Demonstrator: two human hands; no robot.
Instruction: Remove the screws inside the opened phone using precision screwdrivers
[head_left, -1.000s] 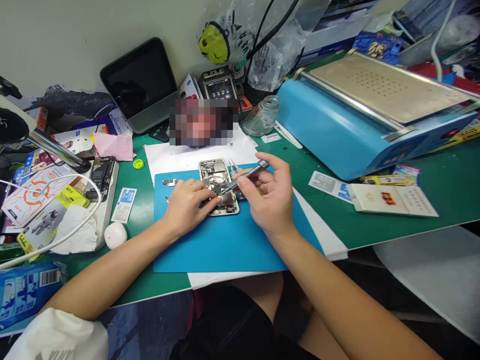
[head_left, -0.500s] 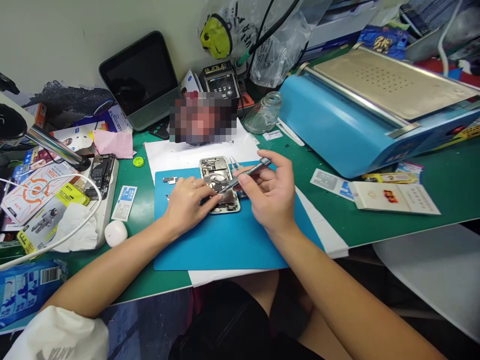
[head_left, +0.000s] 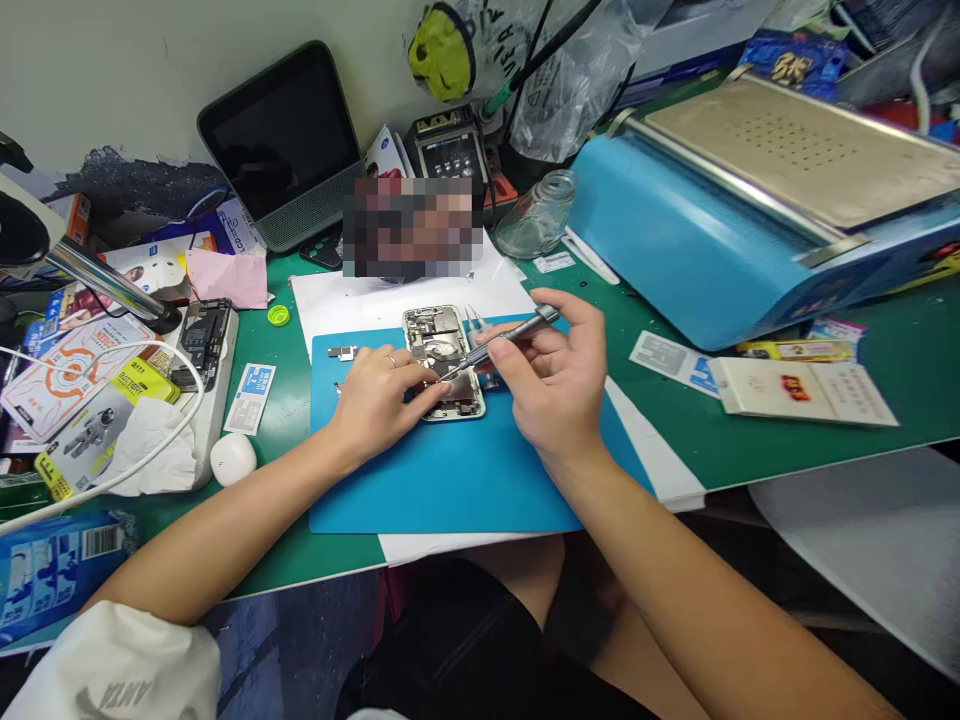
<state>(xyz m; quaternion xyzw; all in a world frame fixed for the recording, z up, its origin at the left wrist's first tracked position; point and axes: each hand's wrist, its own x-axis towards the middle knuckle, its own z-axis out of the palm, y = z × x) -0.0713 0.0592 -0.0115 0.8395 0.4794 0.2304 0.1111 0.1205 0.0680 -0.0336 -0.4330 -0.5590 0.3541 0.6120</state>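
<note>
On the blue mat (head_left: 442, 480) lies an opened phone (head_left: 442, 325), its white-edged frame full of bare internal parts. My right hand (head_left: 559, 380) is closed around a slim grey screwdriver (head_left: 499, 345), held slanted with its tip down over the phone's lower half. My left hand (head_left: 382, 395) grips the phone's left edge, thumb and forefinger close to the screwdriver tip. These fingertips partly cover the phone. A small metal part (head_left: 343, 353) sits on the mat left of the phone. Beside its upper right, thin pointed tips, perhaps tweezers (head_left: 475, 320), show partly behind my right hand.
A blue machine with a metal plate (head_left: 675, 250) takes up the right side. Behind the mat stand a glass jar (head_left: 536, 215) and a dark-screened display (head_left: 281, 140). Boxes, a lamp arm (head_left: 112, 285) and a white round case (head_left: 233, 460) crowd the left.
The view has shifted slightly. Both hands keep nearly the same pose at the phone, with the screwdriver still held slanted over it.
</note>
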